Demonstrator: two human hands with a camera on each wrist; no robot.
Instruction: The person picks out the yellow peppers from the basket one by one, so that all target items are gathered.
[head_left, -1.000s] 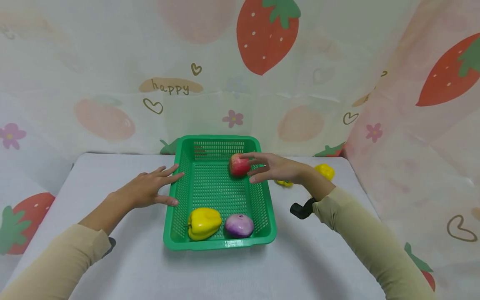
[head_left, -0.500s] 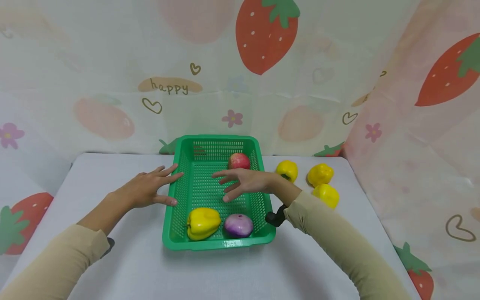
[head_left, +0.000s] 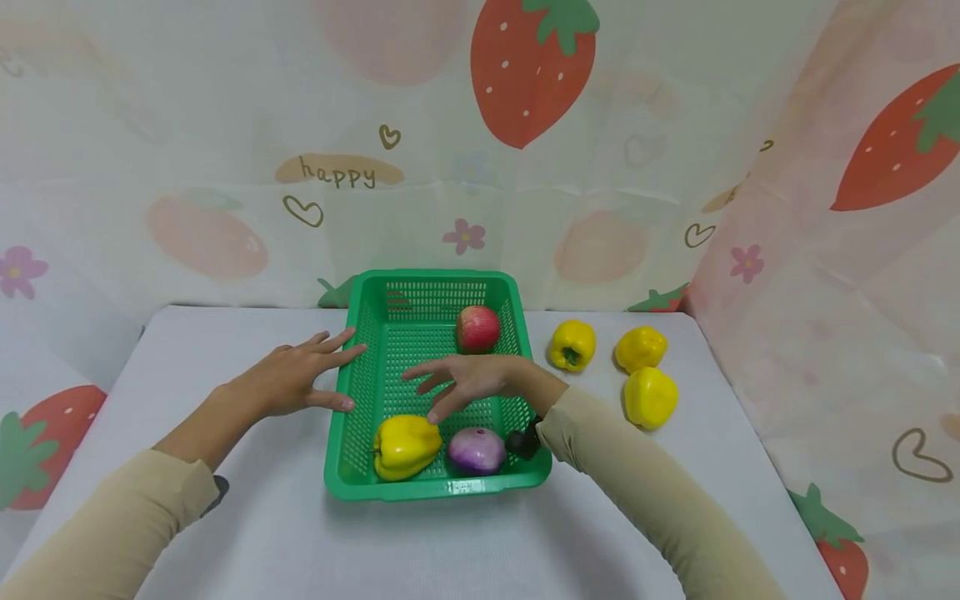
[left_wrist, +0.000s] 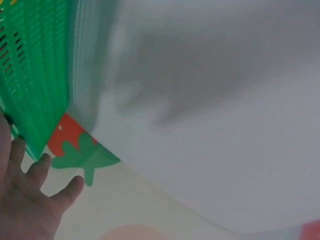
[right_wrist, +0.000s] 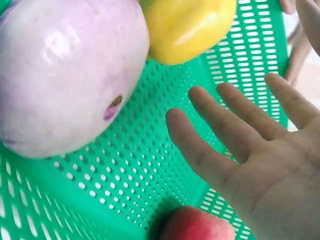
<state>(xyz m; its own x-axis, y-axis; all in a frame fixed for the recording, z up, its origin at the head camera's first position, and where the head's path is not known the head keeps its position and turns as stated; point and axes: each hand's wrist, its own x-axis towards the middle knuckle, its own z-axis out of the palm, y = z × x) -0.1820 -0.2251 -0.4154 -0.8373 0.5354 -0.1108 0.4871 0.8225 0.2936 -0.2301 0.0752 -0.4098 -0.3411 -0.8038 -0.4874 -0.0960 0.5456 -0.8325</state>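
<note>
A green plastic basket (head_left: 337,454) stands mid-table. Inside it are a yellow bell pepper (head_left: 407,447) at the near left, a round, glossy purple-and-white vegetable (head_left: 476,452) at the near right, and a red apple (head_left: 477,328) at the far right. My left hand (head_left: 300,379) has its fingers spread at the basket's left rim. Over the basket hovers my right hand (head_left: 480,377), fingers extended and holding nothing, its thumb close to the pepper in the head view. In the right wrist view, bare space shows between its fingertips (right_wrist: 197,94) and the purple vegetable (right_wrist: 75,75).
To the right of the basket, three more yellow bell peppers lie on the white table: one near the rim (head_left: 572,345), one farther right (head_left: 641,348), and one in front of that (head_left: 651,398). A strawberry-printed curtain (head_left: 420,233) rises behind the table.
My right hand has moved left and nearer, from beside the apple to above the basket's middle, uncovering the apple and the peppers on the right. My left hand stays put.
</note>
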